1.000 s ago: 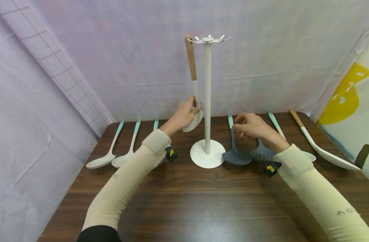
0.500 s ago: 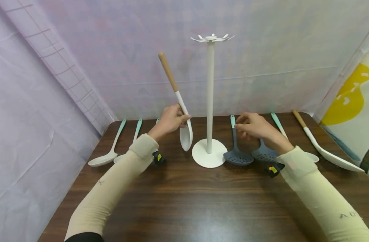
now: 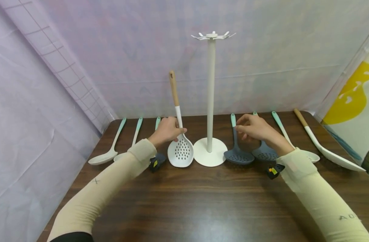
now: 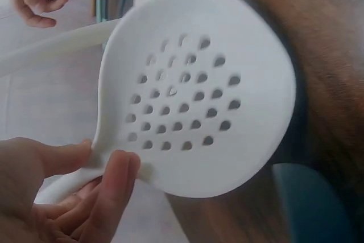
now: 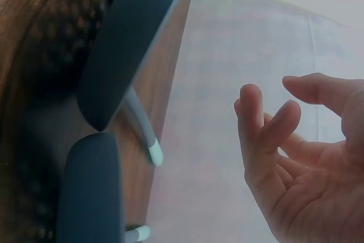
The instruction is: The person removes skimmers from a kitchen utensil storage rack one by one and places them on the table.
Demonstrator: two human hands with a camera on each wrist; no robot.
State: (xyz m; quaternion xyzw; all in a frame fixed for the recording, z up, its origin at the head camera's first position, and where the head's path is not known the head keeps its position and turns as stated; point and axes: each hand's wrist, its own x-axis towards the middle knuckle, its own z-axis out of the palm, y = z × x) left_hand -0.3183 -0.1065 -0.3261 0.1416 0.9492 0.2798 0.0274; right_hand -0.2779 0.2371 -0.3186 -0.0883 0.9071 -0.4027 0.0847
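My left hand (image 3: 167, 129) pinches the neck of a white slotted skimmer (image 4: 187, 95) with a wooden handle (image 3: 174, 88). The skimmer leans with its handle up and its perforated bowl low, close beside the round base of a white utensil stand (image 3: 210, 84). In the left wrist view, thumb and fingers grip the neck just behind the bowl. My right hand (image 3: 253, 127) hovers with loosely bent fingers over two dark grey skimmers with mint handle ends, nearest the left one (image 3: 239, 156). The right wrist view shows nothing between thumb and fingers of that hand (image 5: 307, 152).
A pale spoon (image 3: 104, 158) and other mint-handled utensils lie to the left. Right of the right hand lie a mint-handled utensil (image 3: 282, 126) and a white, wooden-handled turner (image 3: 332, 158). Prongs (image 3: 213, 35) spread at the stand's top. A cloth backdrop (image 3: 136, 60) stands behind the table.
The left hand has brought the wooden-handled skimmer down and left from the stand's top prongs, turning its bowl to face forward. The right hand has stayed nearly still.
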